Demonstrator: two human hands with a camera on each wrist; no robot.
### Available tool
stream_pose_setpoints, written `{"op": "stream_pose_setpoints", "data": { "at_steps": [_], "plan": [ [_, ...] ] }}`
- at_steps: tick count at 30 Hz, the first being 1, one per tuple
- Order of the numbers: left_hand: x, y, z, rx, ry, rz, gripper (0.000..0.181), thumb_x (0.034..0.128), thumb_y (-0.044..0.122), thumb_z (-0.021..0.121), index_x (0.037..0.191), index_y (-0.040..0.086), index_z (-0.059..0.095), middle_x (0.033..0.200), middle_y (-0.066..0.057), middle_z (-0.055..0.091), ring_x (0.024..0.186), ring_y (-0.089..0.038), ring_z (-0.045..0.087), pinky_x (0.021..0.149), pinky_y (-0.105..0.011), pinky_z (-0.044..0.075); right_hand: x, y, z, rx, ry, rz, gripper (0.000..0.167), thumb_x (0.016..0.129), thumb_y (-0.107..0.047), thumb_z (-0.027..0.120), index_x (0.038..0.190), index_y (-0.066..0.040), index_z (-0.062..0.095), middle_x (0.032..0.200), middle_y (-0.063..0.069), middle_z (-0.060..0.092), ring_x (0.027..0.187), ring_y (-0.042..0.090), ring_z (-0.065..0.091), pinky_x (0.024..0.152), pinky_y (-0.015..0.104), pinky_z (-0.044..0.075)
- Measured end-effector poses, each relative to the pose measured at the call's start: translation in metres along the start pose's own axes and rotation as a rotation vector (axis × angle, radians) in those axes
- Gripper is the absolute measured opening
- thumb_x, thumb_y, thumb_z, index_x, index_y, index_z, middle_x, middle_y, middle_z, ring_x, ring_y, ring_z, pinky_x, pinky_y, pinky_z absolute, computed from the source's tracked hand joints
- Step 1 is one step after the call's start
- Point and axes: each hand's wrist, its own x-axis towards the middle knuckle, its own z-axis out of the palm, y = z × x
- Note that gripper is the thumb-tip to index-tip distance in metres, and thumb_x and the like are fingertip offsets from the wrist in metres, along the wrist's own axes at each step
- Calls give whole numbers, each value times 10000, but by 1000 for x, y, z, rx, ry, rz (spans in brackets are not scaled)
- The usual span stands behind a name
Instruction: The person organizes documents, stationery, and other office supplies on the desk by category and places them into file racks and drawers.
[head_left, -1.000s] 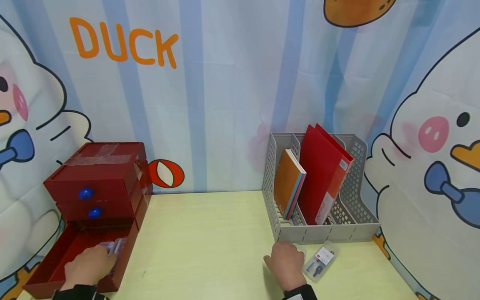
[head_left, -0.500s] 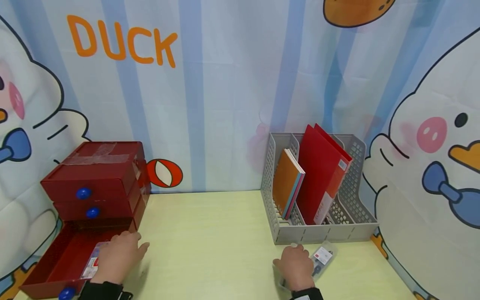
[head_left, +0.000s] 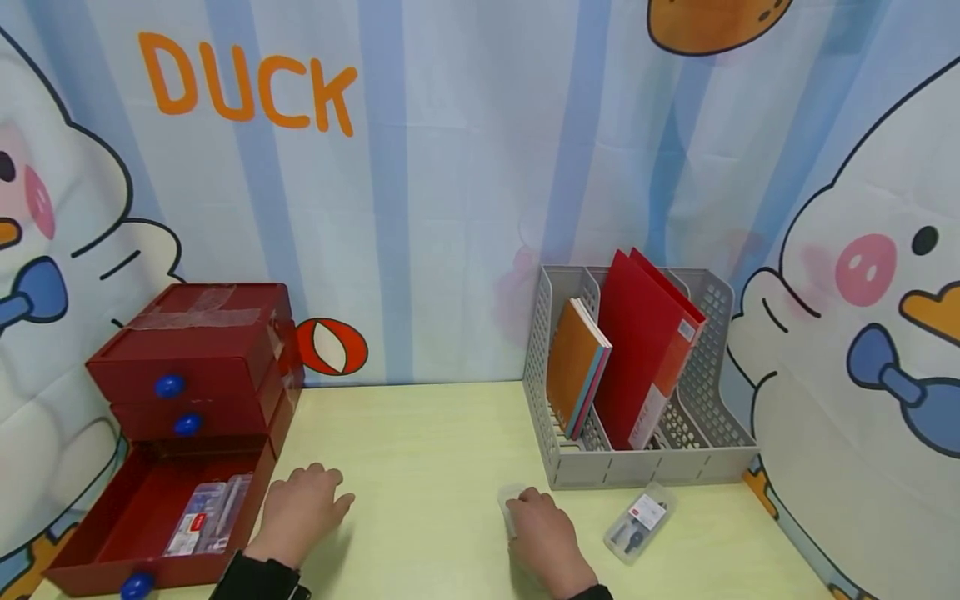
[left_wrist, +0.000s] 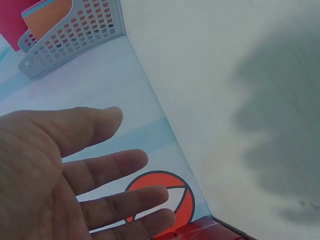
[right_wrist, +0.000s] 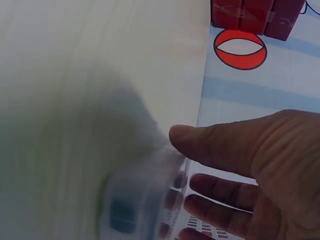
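My right hand [head_left: 549, 542] pinches a small clear plastic case [right_wrist: 132, 210] by its edge, thumb on one side and fingers on the other. Most of that case is hidden under the hand in the head view; something dark shows inside it. A second clear case [head_left: 640, 522] with a white label lies on the table to the right. My left hand [head_left: 303, 510] hovers beside the pulled-out red drawer [head_left: 138, 504], fingers spread and holding nothing. Inside the drawer, clear cases [head_left: 208, 517] lie side by side along its right part.
Above the drawer are two shut red drawers [head_left: 187, 375] with blue knobs. A grey perforated file rack [head_left: 652, 468] holds a red binder [head_left: 637, 358] and thin notebooks [head_left: 573, 367] at the back right. A duck-print curtain [head_left: 465, 192] hangs behind the table.
My left hand has come out of the drawer and moved right, leaving cases inside. My right hand has taken up one of the table's cases and shifted left with it.
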Motion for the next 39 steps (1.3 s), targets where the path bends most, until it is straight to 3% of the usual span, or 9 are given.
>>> {"op": "stream_pose_setpoints", "data": {
  "at_steps": [2,5,7,10,16,21,27,32,39],
  "plan": [
    [0,3,3,-6,2,6,311,883,274,745,1080,37,703,935,-122,646,871,-335,604,777,-563,505,0,-2,2,-27,23,34,449,724,-125,810,1117,40,669,1008,150,594,926,328,585,728,505,509],
    [0,5,6,-10,3,18,305,881,271,746,1077,40,706,938,-118,646,881,-333,609,778,-559,504,-3,-3,4,-65,40,149,506,676,-264,845,1014,61,654,895,154,564,835,316,570,691,506,493],
    [0,7,9,-9,2,27,304,879,272,748,1074,42,707,939,-115,647,886,-331,612,778,-557,504,-4,-3,2,-83,32,210,465,668,-296,833,923,49,653,818,142,537,770,297,558,662,494,488],
    [1,8,13,-8,14,50,292,871,270,756,1055,49,710,921,-104,643,873,-321,615,761,-544,507,-4,-4,0,-84,21,211,339,688,-251,799,843,12,652,767,117,524,705,272,550,628,475,484],
    [0,15,18,-18,69,134,271,836,252,790,1011,60,714,854,-77,612,799,-291,605,679,-495,508,-2,-5,-1,-77,34,74,227,684,-172,776,805,-32,644,740,69,500,674,234,515,619,455,440],
    [-1,26,21,-46,76,186,286,816,226,809,1023,52,715,873,-76,618,814,-295,606,686,-492,506,2,-12,-3,-82,-12,-65,203,691,-178,794,791,-74,652,747,23,504,672,193,480,642,427,406],
    [0,40,22,-121,17,271,382,805,244,824,1097,31,702,1019,-107,666,956,-322,639,801,-520,507,1,-29,-4,-115,23,-223,225,691,-214,812,839,-125,667,774,-19,545,683,159,512,649,373,403],
    [2,48,22,-145,-72,329,517,795,327,829,1198,39,680,1143,-105,679,1074,-302,631,901,-529,484,-2,-41,-6,-126,58,-322,385,694,-211,800,1051,-109,699,872,-10,635,780,161,588,721,373,452],
    [-1,57,33,-104,-87,494,575,761,448,829,1181,78,699,1073,-49,702,992,-201,654,826,-446,518,-4,-52,-9,-140,63,-413,445,702,-221,794,1123,-128,683,868,-46,642,779,118,590,806,371,469]
  ]
}}
